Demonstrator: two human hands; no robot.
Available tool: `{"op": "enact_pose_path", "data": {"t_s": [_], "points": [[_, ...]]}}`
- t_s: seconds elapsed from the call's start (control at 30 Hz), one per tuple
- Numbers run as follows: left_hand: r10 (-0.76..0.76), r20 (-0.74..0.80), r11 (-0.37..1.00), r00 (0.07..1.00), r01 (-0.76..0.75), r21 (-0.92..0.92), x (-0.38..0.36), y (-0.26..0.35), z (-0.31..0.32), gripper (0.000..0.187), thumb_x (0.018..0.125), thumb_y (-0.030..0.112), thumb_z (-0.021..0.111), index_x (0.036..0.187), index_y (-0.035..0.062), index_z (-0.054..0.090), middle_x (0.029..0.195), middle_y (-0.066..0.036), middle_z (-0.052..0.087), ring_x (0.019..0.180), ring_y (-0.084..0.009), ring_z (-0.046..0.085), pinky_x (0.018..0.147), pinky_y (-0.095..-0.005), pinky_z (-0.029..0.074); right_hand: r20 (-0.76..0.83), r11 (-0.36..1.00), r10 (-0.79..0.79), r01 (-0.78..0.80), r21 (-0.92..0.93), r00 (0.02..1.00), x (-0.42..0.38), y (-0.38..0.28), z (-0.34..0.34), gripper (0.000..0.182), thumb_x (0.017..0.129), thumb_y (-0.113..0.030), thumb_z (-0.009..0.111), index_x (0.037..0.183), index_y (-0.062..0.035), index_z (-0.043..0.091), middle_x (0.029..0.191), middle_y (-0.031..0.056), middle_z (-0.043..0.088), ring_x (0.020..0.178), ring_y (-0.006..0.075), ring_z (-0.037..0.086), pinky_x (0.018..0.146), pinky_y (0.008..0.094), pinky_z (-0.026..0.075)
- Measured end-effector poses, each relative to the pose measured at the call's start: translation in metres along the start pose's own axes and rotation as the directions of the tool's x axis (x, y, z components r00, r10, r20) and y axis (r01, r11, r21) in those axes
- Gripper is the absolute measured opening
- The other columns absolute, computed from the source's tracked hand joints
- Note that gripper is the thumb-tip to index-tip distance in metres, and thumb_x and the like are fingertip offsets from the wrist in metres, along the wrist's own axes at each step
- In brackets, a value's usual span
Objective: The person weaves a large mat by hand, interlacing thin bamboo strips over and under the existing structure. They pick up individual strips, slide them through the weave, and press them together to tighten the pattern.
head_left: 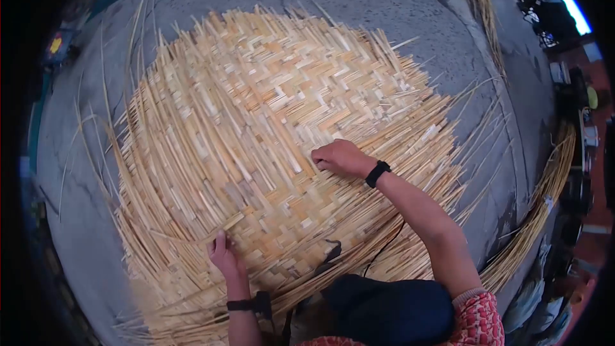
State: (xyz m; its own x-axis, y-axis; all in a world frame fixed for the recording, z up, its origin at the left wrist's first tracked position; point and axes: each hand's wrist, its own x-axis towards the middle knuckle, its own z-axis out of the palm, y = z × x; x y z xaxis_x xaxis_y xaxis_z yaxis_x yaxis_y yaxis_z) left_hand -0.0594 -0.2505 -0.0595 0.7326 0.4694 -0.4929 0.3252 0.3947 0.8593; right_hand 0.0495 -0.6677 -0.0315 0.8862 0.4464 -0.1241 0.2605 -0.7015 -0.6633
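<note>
A large mat of woven pale strips (307, 83) lies on the grey floor, with a zigzag weave and long loose strip ends around its sides. My left hand (224, 251) is at the mat's lower left, its fingers closed on a pale strip (232, 220). Near the middle of the mat my right hand (339, 157) rests on the weave with its fingers curled; what they hold, if anything, is hidden. Both wrists wear dark bands.
Bundles of long strips (552, 186) lie on the floor at the right and upper right (485, 16). My dark-clothed knee (391, 307) is at the mat's lower edge, near a thin black cord. Assorted items line the far right.
</note>
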Motion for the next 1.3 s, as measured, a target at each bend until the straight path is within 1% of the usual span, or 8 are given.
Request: {"op": "enact_pose_path", "data": {"t_s": [0.27, 0.53, 0.67, 0.77, 0.87, 0.93, 1.2, 1.3], "points": [[0.221, 0.020, 0.925, 0.975, -0.216, 0.313, -0.014, -0.010, 0.023, 0.024, 0.091, 0.007, 0.077, 0.113, 0.0012, 0.071, 0.085, 0.000, 0.068, 0.067, -0.0074, 0.057, 0.060, -0.0236, 0.048, 0.165, 0.993, 0.082, -0.066, -0.096, 0.983, -0.006, 0.007, -0.026, 0.014, 0.089, -0.022, 0.072, 0.098, -0.0145, 0.064, 0.089, 0.0081, 0.073, 0.081, 0.0328, 0.069, 0.071, 0.0429, 0.052], [0.070, -0.037, 0.852, 0.997, -0.079, -0.517, 0.021, 0.096, -0.052, 0.022, 0.107, 0.019, 0.058, 0.113, -0.0002, 0.065, 0.108, -0.010, 0.070, 0.097, -0.0181, 0.068, 0.083, -0.0297, 0.056, -0.106, 0.994, 0.034, -0.045, -0.099, 0.994, 0.040, -0.129, 0.014, 0.026, 0.094, -0.006, 0.059, 0.120, -0.0042, 0.060, 0.106, 0.0170, 0.064, 0.102, 0.0369, 0.063, 0.089, 0.0439, 0.053], [-0.083, 0.946, 0.869, 0.313, -0.442, 0.223, -0.033, 0.163, 0.040, 0.029, 0.105, 0.023, 0.061, 0.121, 0.0001, 0.068, 0.093, -0.008, 0.072, 0.086, -0.0186, 0.070, 0.076, -0.0308, 0.056, 0.116, 0.876, -0.479, 0.481, 0.007, 0.870, 0.082, -0.175, 0.104, 0.037, 0.104, -0.023, 0.044, 0.136, -0.0096, 0.059, 0.134, 0.0151, 0.062, 0.125, 0.0352, 0.058, 0.104, 0.0454, 0.049], [-0.044, 0.540, 0.985, 0.840, -0.053, 0.164, 0.017, 0.147, 0.058, 0.028, 0.104, 0.019, 0.061, 0.125, 0.0024, 0.069, 0.092, -0.008, 0.072, 0.079, -0.0174, 0.069, 0.071, -0.0295, 0.054, 0.063, 0.884, -0.467, 0.468, 0.004, 0.882, 0.095, -0.181, 0.103, 0.011, 0.086, -0.018, 0.069, 0.094, -0.0135, 0.073, 0.084, 0.0054, 0.068, 0.081, 0.0263, 0.068, 0.077, 0.0394, 0.054], [-0.241, 0.340, 0.720, 0.909, -0.067, 0.691, 0.078, 0.086, 0.048, 0.028, 0.103, 0.014, 0.057, 0.125, 0.0050, 0.071, 0.101, -0.011, 0.071, 0.092, -0.0168, 0.068, 0.081, -0.0314, 0.054, -0.116, 0.927, -0.372, 0.375, 0.007, 0.921, 0.086, -0.183, 0.108, 0.011, 0.080, -0.018, 0.074, 0.090, -0.0151, 0.070, 0.079, 0.0042, 0.061, 0.077, 0.0243, 0.063, 0.070, 0.0380, 0.052], [-0.037, 0.431, 0.597, 0.901, -0.326, 0.733, 0.087, 0.050, 0.039, 0.030, 0.101, 0.009, 0.054, 0.129, 0.0047, 0.066, 0.108, -0.010, 0.068, 0.099, -0.0179, 0.065, 0.086, -0.0340, 0.053, -0.086, 0.944, -0.325, 0.329, 0.028, 0.942, 0.080, -0.189, 0.102, 0.020, 0.076, -0.012, 0.077, 0.094, -0.0161, 0.071, 0.082, 0.0019, 0.064, 0.079, 0.0232, 0.064, 0.071, 0.0367, 0.051], [-0.406, 0.512, 0.844, 0.757, 0.096, 0.527, 0.076, 0.087, 0.046, 0.040, 0.094, -0.003, 0.063, 0.133, 0.0028, 0.058, 0.121, -0.005, 0.064, 0.107, -0.0154, 0.063, 0.087, -0.0302, 0.052, -0.129, 0.947, -0.310, 0.317, 0.043, 0.942, 0.074, -0.201, 0.095, 0.012, 0.087, -0.017, 0.075, 0.093, -0.0099, 0.068, 0.077, 0.0027, 0.061, 0.069, 0.0190, 0.059, 0.059, 0.0328, 0.049], [-0.375, 0.630, 0.883, 0.680, 0.056, 0.466, 0.069, 0.081, 0.044, 0.043, 0.093, -0.003, 0.067, 0.135, 0.0007, 0.058, 0.119, -0.006, 0.065, 0.107, -0.0127, 0.062, 0.090, -0.0281, 0.052, 0.010, 0.783, 0.369, -0.317, 0.536, 0.929, 0.090, -0.191, 0.108, 0.023, 0.081, -0.014, 0.078, 0.091, -0.0018, 0.061, 0.073, 0.0121, 0.061, 0.066, 0.0274, 0.063, 0.062, 0.0373, 0.052]]}}
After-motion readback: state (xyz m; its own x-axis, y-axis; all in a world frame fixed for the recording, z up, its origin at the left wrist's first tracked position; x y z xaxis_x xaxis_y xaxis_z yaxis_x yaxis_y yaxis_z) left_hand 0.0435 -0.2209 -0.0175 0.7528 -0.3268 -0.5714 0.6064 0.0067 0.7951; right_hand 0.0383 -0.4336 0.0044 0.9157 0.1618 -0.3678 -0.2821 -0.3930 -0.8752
